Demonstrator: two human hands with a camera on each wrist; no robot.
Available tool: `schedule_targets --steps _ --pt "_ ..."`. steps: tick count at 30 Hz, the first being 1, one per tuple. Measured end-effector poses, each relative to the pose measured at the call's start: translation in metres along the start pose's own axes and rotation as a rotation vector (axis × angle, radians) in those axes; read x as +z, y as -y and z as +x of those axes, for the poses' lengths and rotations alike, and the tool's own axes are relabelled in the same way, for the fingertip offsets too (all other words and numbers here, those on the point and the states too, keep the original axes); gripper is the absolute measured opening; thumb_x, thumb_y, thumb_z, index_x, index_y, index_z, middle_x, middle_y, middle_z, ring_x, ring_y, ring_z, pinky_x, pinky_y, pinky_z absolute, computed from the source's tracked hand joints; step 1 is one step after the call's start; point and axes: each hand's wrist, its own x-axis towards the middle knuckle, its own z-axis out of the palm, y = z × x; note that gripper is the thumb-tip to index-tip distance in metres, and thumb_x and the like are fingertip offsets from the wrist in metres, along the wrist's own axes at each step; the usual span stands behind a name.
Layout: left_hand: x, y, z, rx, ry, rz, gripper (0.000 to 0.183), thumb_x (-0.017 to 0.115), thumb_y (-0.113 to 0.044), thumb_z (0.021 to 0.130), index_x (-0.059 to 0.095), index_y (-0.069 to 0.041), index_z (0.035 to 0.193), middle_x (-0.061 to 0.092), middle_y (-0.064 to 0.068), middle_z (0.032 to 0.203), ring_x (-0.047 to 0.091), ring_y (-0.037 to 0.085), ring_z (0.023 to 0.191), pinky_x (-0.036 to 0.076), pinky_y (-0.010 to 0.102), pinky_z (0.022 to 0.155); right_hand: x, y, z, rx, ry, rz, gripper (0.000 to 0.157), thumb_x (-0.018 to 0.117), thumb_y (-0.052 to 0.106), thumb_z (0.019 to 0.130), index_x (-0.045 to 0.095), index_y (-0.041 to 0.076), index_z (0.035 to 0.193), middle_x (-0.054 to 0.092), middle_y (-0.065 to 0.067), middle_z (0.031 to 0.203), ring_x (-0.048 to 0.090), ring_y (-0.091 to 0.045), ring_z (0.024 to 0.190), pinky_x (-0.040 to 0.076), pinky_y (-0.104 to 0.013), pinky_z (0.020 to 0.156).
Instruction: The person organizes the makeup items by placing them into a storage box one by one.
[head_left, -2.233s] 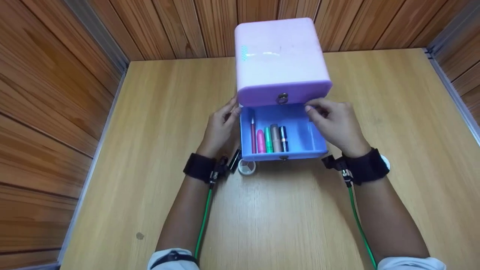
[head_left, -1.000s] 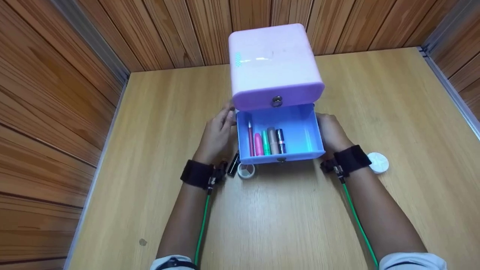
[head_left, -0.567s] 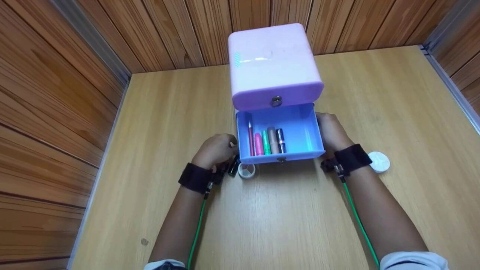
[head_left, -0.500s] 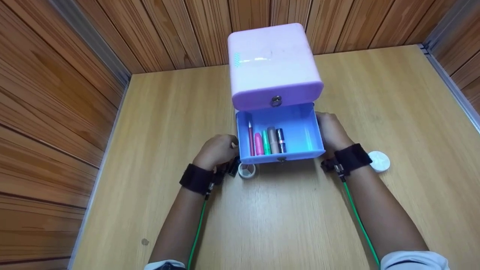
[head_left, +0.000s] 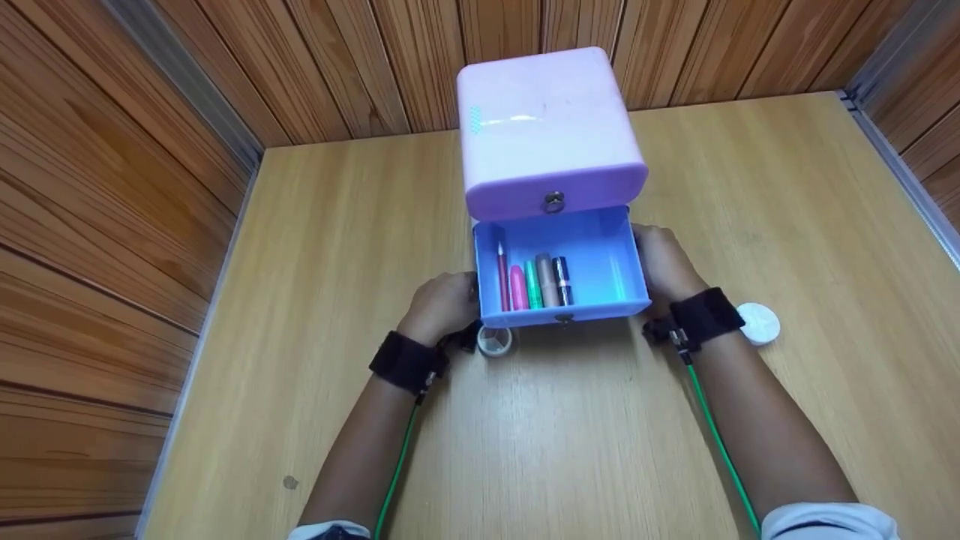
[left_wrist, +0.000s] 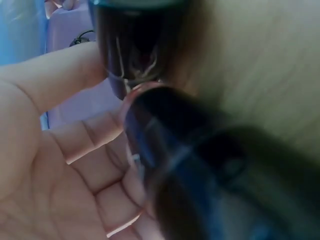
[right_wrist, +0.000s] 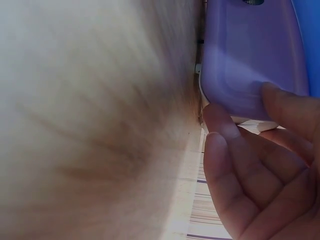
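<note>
A pink drawer cabinet stands at the back with its blue drawer pulled out. In it stand a thin red brush-like stick, a pink tube, a green tube, a grey tube and a black tube. My left hand is low beside the drawer's left wall. In the left wrist view its fingers reach behind two glossy dark cylinders; their contact is partly hidden. My right hand grips a corner of the lower purple drawer front, thumb on its face.
A small round pot with divided sections sits below the drawer's left front corner. Beyond the right wrist lies a white disc. Wood-panelled walls bound the table at the back and sides.
My left hand has left the cabinet's side and come down toward me by the dark cylinders, its wrist turning lately. Earlier, my right hand dropped from the blue drawer's rim to the lower corner.
</note>
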Motion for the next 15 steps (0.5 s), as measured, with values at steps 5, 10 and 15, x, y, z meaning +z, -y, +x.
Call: schedule_targets --steps 5,10,15 --pt "-0.003 0.001 -0.002 -0.025 0.001 -0.049 0.012 0.064 -0.015 0.084 0.064 -0.011 0.073 0.053 -0.001 0.061 0.050 0.017 0.056 0.040 0.031 0.050 -0.001 -0.002 -0.001 -0.028 -0.001 -0.016 0.017 0.056 0.002 0.094 0.070 0.003 0.103 0.070 -0.008 0.093 0.058 -0.017 0.082 0.049 -0.036 0.076" --pt "-0.013 0.004 -0.006 -0.055 0.012 -0.210 0.012 0.064 -0.018 0.090 0.074 -0.010 0.089 0.064 -0.002 0.076 0.058 0.016 0.066 0.049 0.030 0.059 -0.001 -0.001 0.000 0.004 0.003 0.011 0.016 0.056 0.003 0.094 0.070 0.006 0.101 0.068 -0.006 0.091 0.055 -0.016 0.081 0.047 -0.032 0.075" --pt "-0.029 0.011 -0.011 -0.085 -0.013 -0.273 0.020 0.065 -0.026 0.093 0.074 -0.011 0.102 0.068 -0.001 0.087 0.063 0.016 0.076 0.052 0.033 0.068 0.000 0.001 0.000 0.013 0.004 0.035 0.017 0.054 0.006 0.097 0.070 0.009 0.102 0.069 -0.003 0.093 0.056 -0.014 0.084 0.048 -0.031 0.077"
